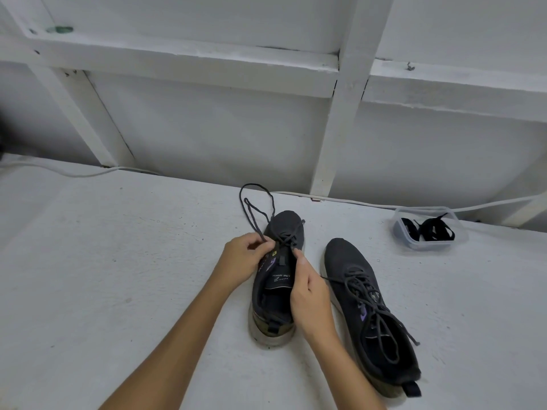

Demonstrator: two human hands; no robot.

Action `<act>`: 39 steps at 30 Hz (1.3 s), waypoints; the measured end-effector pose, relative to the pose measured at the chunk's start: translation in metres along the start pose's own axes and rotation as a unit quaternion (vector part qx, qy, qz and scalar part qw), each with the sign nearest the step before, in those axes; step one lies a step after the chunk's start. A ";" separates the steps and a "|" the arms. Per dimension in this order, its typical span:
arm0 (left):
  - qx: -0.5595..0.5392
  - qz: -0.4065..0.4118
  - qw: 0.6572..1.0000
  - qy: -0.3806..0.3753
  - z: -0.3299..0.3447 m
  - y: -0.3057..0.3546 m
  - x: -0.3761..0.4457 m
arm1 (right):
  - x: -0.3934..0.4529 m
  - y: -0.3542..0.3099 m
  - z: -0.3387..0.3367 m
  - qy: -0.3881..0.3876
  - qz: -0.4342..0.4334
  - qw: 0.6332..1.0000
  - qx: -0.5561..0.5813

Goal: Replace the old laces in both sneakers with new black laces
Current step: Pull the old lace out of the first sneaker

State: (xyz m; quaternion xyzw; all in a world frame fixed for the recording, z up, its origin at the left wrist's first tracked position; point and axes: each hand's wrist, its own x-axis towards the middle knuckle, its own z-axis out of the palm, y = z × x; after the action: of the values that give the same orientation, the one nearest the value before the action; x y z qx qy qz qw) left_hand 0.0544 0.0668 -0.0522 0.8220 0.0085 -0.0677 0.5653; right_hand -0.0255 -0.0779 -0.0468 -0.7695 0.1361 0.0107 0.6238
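Two bare forearms come up from the bottom of the frame to the left sneaker [273, 291], which stands on the white tabletop [118, 276] with its heel toward the camera and toe pointing away, so its long axis runs up the picture. Lower right, the right sneaker [370, 315] lies just beside it, angled, its grey lacing not yet undone. At centre, the left hand [244, 258] pinches the old lace [254, 214] between curled fingertips at the left side of the eyelets; the right hand [307, 294] pinches the same lace at the right side of the eyelets, thumb up. Beyond the left hand's fingers the freed lace loops away past the toe, so I'd judge the next pull runs along the shoe's length, up and away, with the left hand nearer the slack. Further off, in the right middle of the frame, a clear plastic tub [461, 235] holds the new black laces [429, 230], well apart from both hands and nearer the right one
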 end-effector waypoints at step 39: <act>-0.093 -0.059 0.993 0.037 0.008 -0.006 0.000 | -0.001 -0.001 -0.001 0.002 0.002 1.000 -0.004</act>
State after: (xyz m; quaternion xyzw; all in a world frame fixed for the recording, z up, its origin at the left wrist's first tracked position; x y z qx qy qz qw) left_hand 0.0527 0.0619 -0.0602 0.7661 0.0842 -0.0700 0.6333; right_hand -0.0261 -0.0789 -0.0454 -0.7716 0.1387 0.0107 0.6207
